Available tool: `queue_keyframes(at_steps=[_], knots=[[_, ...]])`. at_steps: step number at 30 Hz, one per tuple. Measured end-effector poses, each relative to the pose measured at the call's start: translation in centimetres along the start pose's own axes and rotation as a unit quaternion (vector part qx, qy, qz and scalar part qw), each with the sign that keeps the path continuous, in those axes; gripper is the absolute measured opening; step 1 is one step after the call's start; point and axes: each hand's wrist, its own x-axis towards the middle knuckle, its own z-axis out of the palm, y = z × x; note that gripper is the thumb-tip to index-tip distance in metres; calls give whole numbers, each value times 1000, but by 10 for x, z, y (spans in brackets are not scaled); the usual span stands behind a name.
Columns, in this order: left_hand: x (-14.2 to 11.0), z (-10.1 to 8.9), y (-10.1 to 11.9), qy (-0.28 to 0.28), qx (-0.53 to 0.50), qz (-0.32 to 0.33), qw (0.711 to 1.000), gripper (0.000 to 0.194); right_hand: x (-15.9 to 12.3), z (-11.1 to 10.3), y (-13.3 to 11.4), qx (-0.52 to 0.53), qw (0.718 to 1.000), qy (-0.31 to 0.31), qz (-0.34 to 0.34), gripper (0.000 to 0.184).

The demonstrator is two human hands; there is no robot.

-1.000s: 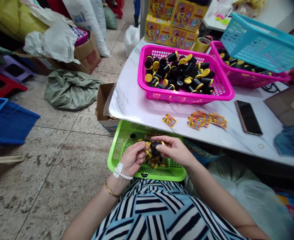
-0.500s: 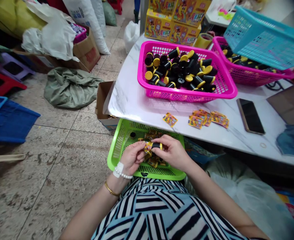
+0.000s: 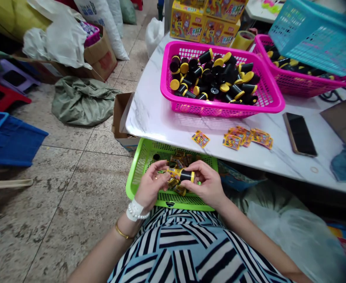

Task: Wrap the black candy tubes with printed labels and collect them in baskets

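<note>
L hand (image 3: 151,184) pinching a printed packet (image 3: 173,172) against black yellow-capped tube (image 3: 187,176) held by R hand (image 3: 205,184), right above green mesh basket (image 3: 131,181) w/ more packets (image 3: 179,190).

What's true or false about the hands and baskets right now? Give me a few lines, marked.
The left hand and right hand both hold a black cylinder with a printed yellow wrapper: true.
The bright green plastic mesh tray sits on the white marble table: false, it is below the table's edge.
The magenta plastic mesh basket holds black yellow-capped tubes: true.
The black smartphone lies inside that basket: false, it lies on the table.
A gold bangle circles the right wrist: false, the left wrist.
</note>
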Motion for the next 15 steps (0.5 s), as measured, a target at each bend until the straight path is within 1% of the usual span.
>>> queue_keyframes(at_steps=[2, 3, 4, 6, 8, 10, 12, 15], knots=[[1, -2, 1, -65, 39, -15, 997, 48, -3, 2, 2, -23, 999, -11, -38, 28], [2, -3, 1, -89, 57, -22, 994, 44, -4, 4, 3, -36, 997, -14, -59, 27], [3, -4, 1, -100, 71, -25, 992, 39, -6, 5, 3, -47, 996, -14, -77, 27], [5, -5, 2, -101, 83, -24, 991, 34, -10, 7, 4, -58, 993, -9, -98, 33], [5, -5, 2, -99, 81, -30, 991, 35, -14, 8, 3, -64, 992, -8, -110, 42], [6, -4, 1, -104, 84, -40, 990, 35, -18, 7, 4, -76, 988, -20, -130, 49], [8, -2, -2, -111, 95, -44, 988, 36, -20, 7, 7, -87, 985, -24, -150, 51], [14, 3, -6, -124, 106, -34, 986, 35, -20, 6, 14, -97, 983, -3, -153, 52]])
